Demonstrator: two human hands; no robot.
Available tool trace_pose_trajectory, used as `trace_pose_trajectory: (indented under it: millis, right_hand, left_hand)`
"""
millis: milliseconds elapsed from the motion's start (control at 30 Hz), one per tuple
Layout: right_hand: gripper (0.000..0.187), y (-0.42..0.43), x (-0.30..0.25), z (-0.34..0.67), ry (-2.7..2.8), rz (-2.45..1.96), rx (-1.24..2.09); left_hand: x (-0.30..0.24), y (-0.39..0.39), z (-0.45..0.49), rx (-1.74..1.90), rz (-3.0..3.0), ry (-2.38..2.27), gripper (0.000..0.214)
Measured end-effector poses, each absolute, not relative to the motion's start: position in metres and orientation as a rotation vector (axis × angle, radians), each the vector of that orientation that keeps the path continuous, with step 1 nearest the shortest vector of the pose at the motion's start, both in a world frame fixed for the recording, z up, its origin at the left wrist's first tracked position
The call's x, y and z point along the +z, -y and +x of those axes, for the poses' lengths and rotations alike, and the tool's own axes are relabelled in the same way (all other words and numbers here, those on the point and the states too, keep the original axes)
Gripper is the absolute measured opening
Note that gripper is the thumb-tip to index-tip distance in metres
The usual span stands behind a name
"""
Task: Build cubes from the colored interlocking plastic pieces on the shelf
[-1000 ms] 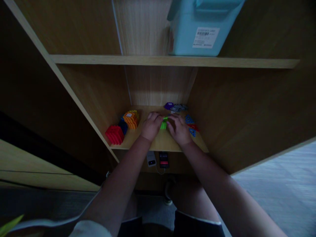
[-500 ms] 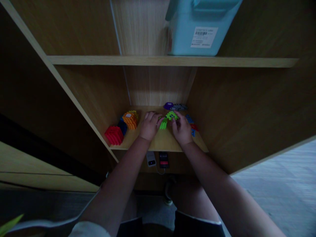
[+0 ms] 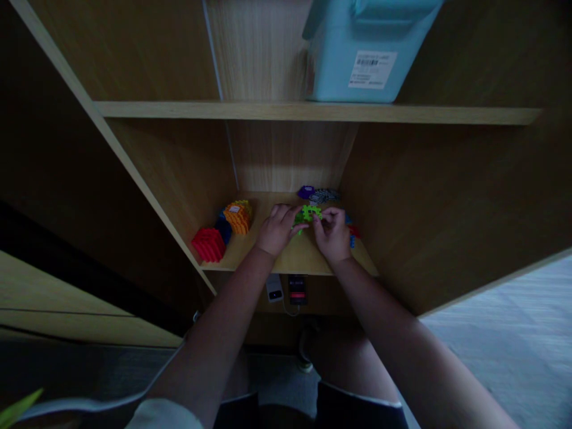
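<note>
Thumb and fingertips of the right hand (image 3: 331,235) are pinched on the near right edge of a notched bright-green piece (image 3: 311,213), its openwork middle visible between the two hands. The left hand (image 3: 273,231) is curled around a small green stack (image 3: 298,219) just left of that piece, thumb across the front and fingers behind; how firmly it presses cannot be told. Whether piece and stack touch is hard to make out. From here, the likeliest trouble is a knock: if the piece swings left with its edge low, it could push the stack askew, and the left thumb masks much of that side. A pinch at one edge only might also let the piece twist or slip onto the shelf (image 3: 304,257). Right beside the right hand lie blue and red pieces (image 3: 353,231), partly covered, which a backward move of the knuckles could scatter. Behind are a purple piece (image 3: 306,191) and black-and-white pieces (image 3: 324,196); well to the left stand an orange stack (image 3: 236,218) and a red stack (image 3: 208,244). Compared with half a second ago, the left thumb has come across the green stack, hiding more of it, and the green piece is turned differently; the orange and red stacks are unmoved.
</note>
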State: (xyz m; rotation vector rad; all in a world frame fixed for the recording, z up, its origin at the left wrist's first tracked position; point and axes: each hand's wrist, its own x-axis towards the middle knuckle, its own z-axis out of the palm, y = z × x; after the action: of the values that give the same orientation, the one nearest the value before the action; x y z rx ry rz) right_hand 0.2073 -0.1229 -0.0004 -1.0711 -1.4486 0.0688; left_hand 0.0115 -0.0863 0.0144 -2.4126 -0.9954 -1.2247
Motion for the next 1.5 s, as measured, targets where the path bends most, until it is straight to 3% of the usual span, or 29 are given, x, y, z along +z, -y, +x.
trace_pose_trajectory:
  millis: [333, 767, 1500]
  right_hand:
    - [0.043, 0.121, -0.007, 0.208, 1.505, -1.019, 0.204]
    - [0.069, 0.116, -0.008, 0.208, 1.593, -1.003, 0.261]
    - [0.062, 0.114, -0.004, 0.211, 1.623, -1.086, 0.123]
  left_hand:
    - [0.015, 0.086, 0.01, -1.188, -2.451, 1.015, 0.049]
    - [0.016, 0.083, 0.007, -1.279, -2.474, 1.062, 0.049]
    - [0.013, 0.079, 0.006, -1.476, -2.419, 0.985, 0.033]
